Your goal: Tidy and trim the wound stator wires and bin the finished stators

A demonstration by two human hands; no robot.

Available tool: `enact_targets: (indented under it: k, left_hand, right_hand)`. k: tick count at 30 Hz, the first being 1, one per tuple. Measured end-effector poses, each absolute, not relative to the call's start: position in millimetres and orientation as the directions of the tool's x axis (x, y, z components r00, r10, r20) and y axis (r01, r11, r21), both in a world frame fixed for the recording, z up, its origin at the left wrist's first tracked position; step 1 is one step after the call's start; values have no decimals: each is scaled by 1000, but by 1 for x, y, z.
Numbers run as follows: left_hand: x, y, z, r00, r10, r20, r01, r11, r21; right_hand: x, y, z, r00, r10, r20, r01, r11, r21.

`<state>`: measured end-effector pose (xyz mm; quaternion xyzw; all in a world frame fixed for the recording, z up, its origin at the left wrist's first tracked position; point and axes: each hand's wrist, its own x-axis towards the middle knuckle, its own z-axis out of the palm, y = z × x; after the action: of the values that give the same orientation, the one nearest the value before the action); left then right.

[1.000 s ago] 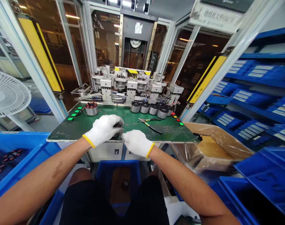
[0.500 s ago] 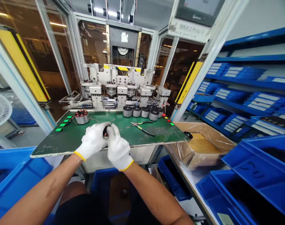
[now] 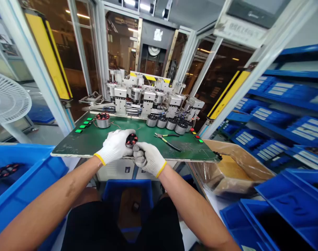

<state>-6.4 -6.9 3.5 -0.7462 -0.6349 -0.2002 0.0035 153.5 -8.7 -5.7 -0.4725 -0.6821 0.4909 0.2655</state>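
My left hand (image 3: 117, 144), in a white glove with a yellow cuff, is closed around a motor stator (image 3: 132, 139). Black insulation and copper windings on the stator face up toward me. At its lower right edge my right hand (image 3: 149, 157), gloved the same way, has its fingers curled and pinched together; what they hold, if anything, is hidden. Cutting pliers (image 3: 169, 141) with black and yellow-green handles lie on the green bench top (image 3: 77, 144) right of my hands. Another wound stator (image 3: 103, 120) with loose wire ends stands at the left.
Several stators (image 3: 162, 122) stand in a row before the winding machine (image 3: 148, 99). Green buttons (image 3: 84, 126) line the left edge. Blue bins (image 3: 25, 150) and a cardboard box (image 3: 233, 150) flank the bench; a white fan (image 3: 7, 97) stands left.
The view has swung left. The stator has turned so its wound face shows more, held in my left hand. My right hand has dropped from over it to its lower right edge.
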Motion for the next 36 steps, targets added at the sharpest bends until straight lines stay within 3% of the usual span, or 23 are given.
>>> enact_targets:
  k: [2,3,5,6,7,8,9,10,13,14,16,18,20,22,24,25,26,28,30,32,34,36]
  left_hand:
    - [-7,-9,6,148,937,317,937,-235,257]
    - [-8,-9,7,162,933,321,933,-251,258]
    - [-9,-10,9,173,932,317,932,-260,254]
    - [-9,-9,9,170,934,314,934,-255,252]
    - [-9,-9,9,163,935,314,936,-248,251]
    - [-9,-9,9,160,936,314,937,-244,249]
    - [-9,-8,8,162,936,314,937,-246,249]
    - [-9,-8,8,163,935,314,936,-247,250]
    - [-8,-9,10,168,937,306,934,-250,254]
    - [-7,-10,10,166,939,300,934,-247,257]
    - [-7,-11,11,155,943,294,933,-237,272]
    - [-7,-11,12,144,950,279,928,-227,294]
    - [-7,-11,11,138,956,259,924,-219,314]
    - [-8,-11,10,140,958,251,919,-220,328]
    - [-10,-10,10,136,958,253,911,-221,348]
    - [-12,-9,11,140,959,247,905,-225,362]
    - [-15,-8,12,158,960,229,895,-238,379]
    - [-21,-5,13,248,951,184,855,-304,419]
    - [-27,1,14,369,917,153,789,-396,469]
    - [-31,6,13,440,885,154,732,-452,510]
    - [-33,10,12,455,877,158,711,-464,529]
    - [-33,11,11,448,881,151,713,-455,533]
  right_hand:
    - [163,-9,0,-374,927,-43,510,166,-844]
    - [168,-11,4,-350,936,46,619,268,-739]
    - [176,-15,17,-414,874,253,815,480,-324]
    - [177,-18,23,-505,811,296,830,551,-94]
    - [177,-20,30,-597,751,282,795,602,78]
    - [174,-20,35,-653,717,243,756,634,164]
    - [170,-19,38,-662,716,220,749,645,154]
    - [165,-16,40,-621,754,213,776,630,35]
    - [155,-3,33,-361,927,105,772,360,-524]
    - [154,-1,27,-308,951,39,728,262,-633]
    - [155,-4,14,-292,956,-41,654,168,-737]
    - [157,-17,1,-298,954,19,592,201,-780]
    - [159,-31,-7,-291,935,204,616,346,-707]
    - [158,-40,-11,-280,883,377,782,438,-443]
    - [156,-42,-14,-264,876,404,897,377,-230]
    - [155,-42,-15,-243,892,380,905,350,-244]
    - [154,-41,-17,-225,918,326,862,344,-372]
    - [151,-41,-22,-264,948,180,601,308,-738]
    - [146,-42,-30,-376,925,45,230,140,-963]
    - [139,-44,-39,-485,874,-19,-102,-78,-992]
    - [132,-46,-50,-520,854,3,-394,-236,-888]
    - [125,-47,-60,-479,877,35,-557,-272,-785]
